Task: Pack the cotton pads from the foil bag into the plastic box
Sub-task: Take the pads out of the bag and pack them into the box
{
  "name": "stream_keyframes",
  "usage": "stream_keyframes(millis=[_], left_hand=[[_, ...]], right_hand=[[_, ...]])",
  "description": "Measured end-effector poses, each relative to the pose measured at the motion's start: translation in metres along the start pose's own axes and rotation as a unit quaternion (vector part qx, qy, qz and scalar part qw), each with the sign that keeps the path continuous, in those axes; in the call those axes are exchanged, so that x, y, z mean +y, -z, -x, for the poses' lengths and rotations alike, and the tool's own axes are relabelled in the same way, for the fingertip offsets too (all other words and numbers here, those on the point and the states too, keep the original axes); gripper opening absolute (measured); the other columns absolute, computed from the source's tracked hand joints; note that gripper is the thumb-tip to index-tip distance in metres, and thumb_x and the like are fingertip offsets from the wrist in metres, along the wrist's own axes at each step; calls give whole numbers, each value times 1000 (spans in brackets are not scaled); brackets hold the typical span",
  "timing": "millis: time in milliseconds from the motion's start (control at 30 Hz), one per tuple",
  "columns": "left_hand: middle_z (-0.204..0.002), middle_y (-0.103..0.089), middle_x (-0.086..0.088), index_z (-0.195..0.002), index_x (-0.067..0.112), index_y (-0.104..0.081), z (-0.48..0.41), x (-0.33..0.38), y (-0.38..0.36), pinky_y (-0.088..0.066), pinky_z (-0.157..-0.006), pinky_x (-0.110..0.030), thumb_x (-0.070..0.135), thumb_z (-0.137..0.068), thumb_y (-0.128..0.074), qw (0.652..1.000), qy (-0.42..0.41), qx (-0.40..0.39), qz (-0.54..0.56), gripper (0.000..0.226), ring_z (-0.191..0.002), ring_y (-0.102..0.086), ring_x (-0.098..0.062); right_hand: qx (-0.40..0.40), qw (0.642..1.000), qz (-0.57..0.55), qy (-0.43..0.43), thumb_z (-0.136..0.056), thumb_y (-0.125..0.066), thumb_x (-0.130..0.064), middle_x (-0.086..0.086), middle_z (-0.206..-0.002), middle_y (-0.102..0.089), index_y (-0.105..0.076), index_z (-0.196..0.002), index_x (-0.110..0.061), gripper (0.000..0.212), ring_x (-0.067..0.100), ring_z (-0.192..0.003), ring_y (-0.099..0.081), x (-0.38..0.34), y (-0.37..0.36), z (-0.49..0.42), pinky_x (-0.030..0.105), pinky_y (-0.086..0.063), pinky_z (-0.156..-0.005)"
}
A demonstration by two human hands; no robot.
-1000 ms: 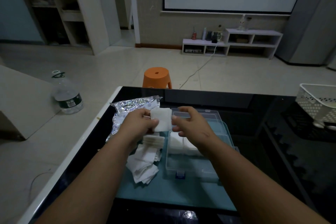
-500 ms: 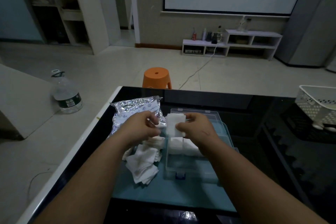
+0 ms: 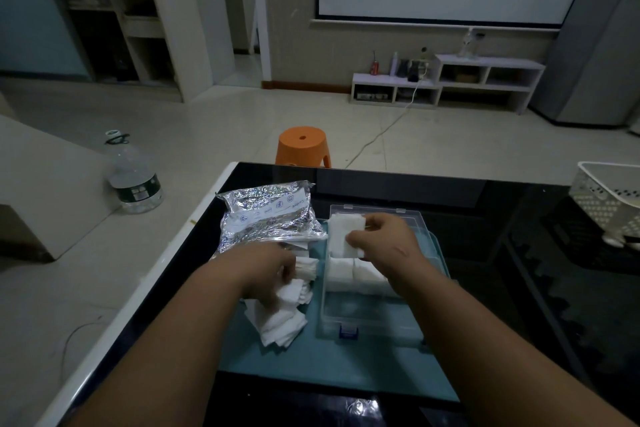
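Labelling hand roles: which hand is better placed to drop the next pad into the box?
Right: the right hand pinches a cotton pad over the plastic box; the left hand is at the loose pile beside it.

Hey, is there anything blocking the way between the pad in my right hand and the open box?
Nothing visible does. The right hand pinches the cotton pad just above the open plastic box. Packed pads lie in the box's middle, and its near part looks bare.
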State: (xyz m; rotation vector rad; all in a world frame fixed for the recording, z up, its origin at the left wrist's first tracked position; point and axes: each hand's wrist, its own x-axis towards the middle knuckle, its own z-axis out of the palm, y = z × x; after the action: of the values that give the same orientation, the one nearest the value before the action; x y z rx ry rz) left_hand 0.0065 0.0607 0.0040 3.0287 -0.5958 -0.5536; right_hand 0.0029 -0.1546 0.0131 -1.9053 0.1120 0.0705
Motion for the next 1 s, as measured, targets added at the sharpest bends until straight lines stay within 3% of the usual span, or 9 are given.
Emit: stream_keyframes(millis=[133, 267, 367, 500, 667, 800, 1000], left_hand=[[-88, -63, 3, -84, 26, -63, -5, 3, 4, -43, -68, -27, 28, -79, -65, 998, 8, 66, -1, 6, -83, -58, -19], [-65, -52, 2, -65, 18, -53, 0, -2, 14, -34, -58, -28, 24, -82, -66, 985, 19, 101, 138, 23, -62, -47, -14], [-60, -53, 5, -64, 17, -58, 3, -6, 19, -36, -56, -26, 21, -82, -70, 951, 34, 158, 262, 22, -56, -47, -10], [-64, -66, 2, -74, 19, -67, 1, -1, 17, -46, -58, -28, 15, -80, -73, 880, 78, 231, 407, 9, -57, -59, -15], [-57, -60, -7, -71, 9, -64, -5, 16, 17, -46, -56, -31, 6, -87, -64, 789, 93, 222, 565, 17, -55, -57, -20], [-62, -63, -7, -84, 7, -69, -8, 25, 14, -45, -56, -28, 12, -89, -65, 774, 86, 205, 593, 8, -57, -58, -17], [-72, -66, -10, -98, 1, -69, -9, 35, 14, -46, -53, -25, 2, -93, -54, 754, 49, 160, 635, 16, -56, -59, -11]], right_hand=[[-1, 1000, 0, 4, -83, -68, -9, 1, -92, -65, -59, -86, -24, 17, 22, -90, -65, -1, 1, 1, 46, -57, -86], [9, 1000, -23, -1, -82, -66, -10, 3, -95, -64, -60, -90, -20, 14, 24, -94, -63, -3, 2, 0, 45, -56, -87], [9, 997, -68, -17, -84, -63, -6, 7, -98, -62, -61, -91, -15, 12, 28, -96, -61, -6, 5, 0, 46, -56, -87], [-23, 981, -183, -66, -88, -59, 2, 15, -105, -62, -62, -93, -7, 11, 33, -97, -63, -13, 7, 2, 40, -59, -81], [-78, 965, -236, -86, -92, -57, 2, 15, -103, -65, -61, -96, -8, 12, 29, -93, -68, -14, 9, 5, 33, -59, -75], [-101, 969, -214, -75, -89, -63, 0, 13, -107, -69, -63, -109, -7, 21, 25, -93, -71, -12, 8, 5, 27, -58, -68], [-113, 981, -142, -65, -88, -66, -6, 10, -108, -69, -62, -106, -12, 20, 25, -99, -68, -9, 4, 4, 37, -56, -83]])
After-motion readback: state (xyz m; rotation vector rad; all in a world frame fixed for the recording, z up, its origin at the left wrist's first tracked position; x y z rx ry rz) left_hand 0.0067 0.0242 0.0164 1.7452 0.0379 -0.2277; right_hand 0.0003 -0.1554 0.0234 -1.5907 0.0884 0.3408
